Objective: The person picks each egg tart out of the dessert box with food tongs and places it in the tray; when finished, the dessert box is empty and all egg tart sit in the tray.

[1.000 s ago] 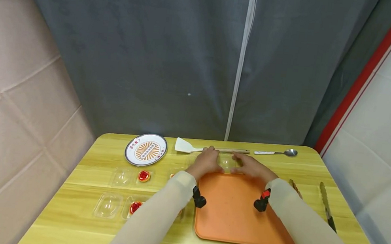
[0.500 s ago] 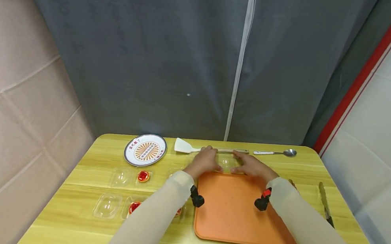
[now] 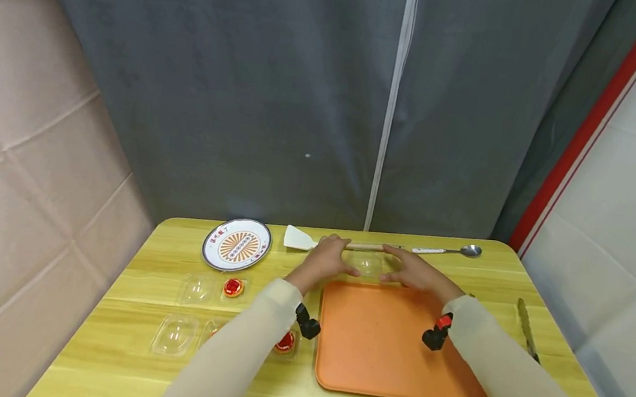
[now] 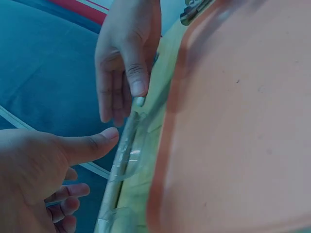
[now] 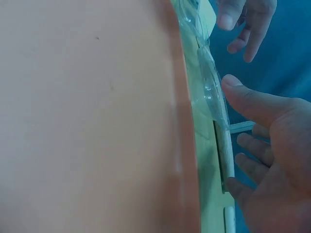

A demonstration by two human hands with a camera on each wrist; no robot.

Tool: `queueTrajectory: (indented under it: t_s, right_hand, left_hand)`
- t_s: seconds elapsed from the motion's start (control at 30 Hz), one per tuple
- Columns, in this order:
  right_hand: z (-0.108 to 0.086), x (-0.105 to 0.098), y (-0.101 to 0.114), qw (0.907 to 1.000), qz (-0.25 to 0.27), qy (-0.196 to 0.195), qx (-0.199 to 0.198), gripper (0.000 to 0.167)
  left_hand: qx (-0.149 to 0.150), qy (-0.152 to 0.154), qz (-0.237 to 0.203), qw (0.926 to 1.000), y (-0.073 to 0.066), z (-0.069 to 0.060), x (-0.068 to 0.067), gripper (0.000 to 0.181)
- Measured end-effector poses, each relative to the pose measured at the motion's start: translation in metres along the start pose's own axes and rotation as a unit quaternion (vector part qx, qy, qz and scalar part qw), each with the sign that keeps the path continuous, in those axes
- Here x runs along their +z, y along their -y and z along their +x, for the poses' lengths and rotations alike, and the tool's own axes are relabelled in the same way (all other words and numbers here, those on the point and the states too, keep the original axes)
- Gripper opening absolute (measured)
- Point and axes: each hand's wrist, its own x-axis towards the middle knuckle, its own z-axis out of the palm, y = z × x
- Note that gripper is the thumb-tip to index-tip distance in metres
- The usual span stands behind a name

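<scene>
Both hands hover on either side of a clear plastic box (image 3: pixel 367 264) that lies open behind the orange tray (image 3: pixel 404 343). My left hand (image 3: pixel 323 262) has its fingers loosely extended, apart from the box. On the other side, my right hand (image 3: pixel 417 275) is likewise spread and holds nothing. In the right wrist view the domed clear plastic box (image 5: pixel 210 90) sits between tray edge and spatula handle, near the right thumb. The left wrist view shows the left hand (image 4: pixel 39 167) and right hand (image 4: pixel 127 53) with a gap between them.
A white spatula (image 3: pixel 297 238) and a spoon (image 3: pixel 466 250) lie along the back. At left stand a plate (image 3: pixel 237 244) and clear boxes with red-topped tarts (image 3: pixel 233 288), partly behind the left sleeve. A knife (image 3: pixel 527 324) lies at right.
The hands have drawn apart, the left one leftward and the right one slightly rightward. The clear box between them stays behind the tray.
</scene>
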Motion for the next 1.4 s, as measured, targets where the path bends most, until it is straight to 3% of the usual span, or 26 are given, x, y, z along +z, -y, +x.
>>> queueTrajectory:
  t_s: [0.23, 0.4, 0.57, 0.73, 0.93, 1.13, 1.4]
  right_hand:
    - [-0.013, 0.0, 0.003, 0.9994, -0.017, -0.023, -0.021, 0.087]
    - [-0.032, 0.004, 0.011, 0.9984, -0.017, -0.045, -0.027, 0.089]
    - [-0.059, 0.008, 0.018, 0.9966, -0.024, -0.073, -0.031, 0.09]
    - [-0.092, 0.011, 0.016, 0.9929, -0.02, -0.116, -0.019, 0.089]
    - [-0.131, 0.017, 0.001, 0.9846, -0.02, -0.169, 0.039, 0.091]
    - [-0.17, 0.014, -0.021, 0.9719, -0.035, -0.217, 0.085, 0.094]
    - [-0.21, 0.014, -0.056, 0.9478, -0.062, -0.273, 0.152, 0.103]
  left_hand:
    - [0.034, 0.004, -0.016, 0.9993, 0.013, -0.023, -0.022, 0.089]
    - [0.035, -0.003, -0.029, 0.9989, 0.025, -0.052, -0.033, 0.088]
    - [0.026, -0.016, -0.056, 0.998, 0.042, -0.088, -0.043, 0.086]
    - [0.008, -0.042, -0.087, 0.9953, 0.068, -0.122, -0.05, 0.08]
    - [-0.025, -0.064, -0.096, 0.993, 0.114, -0.152, -0.059, 0.076]
    - [-0.046, -0.073, -0.047, 0.9951, 0.148, -0.166, -0.069, 0.075]
    - [-0.083, -0.07, 0.023, 0.9938, 0.174, -0.167, -0.075, 0.088]
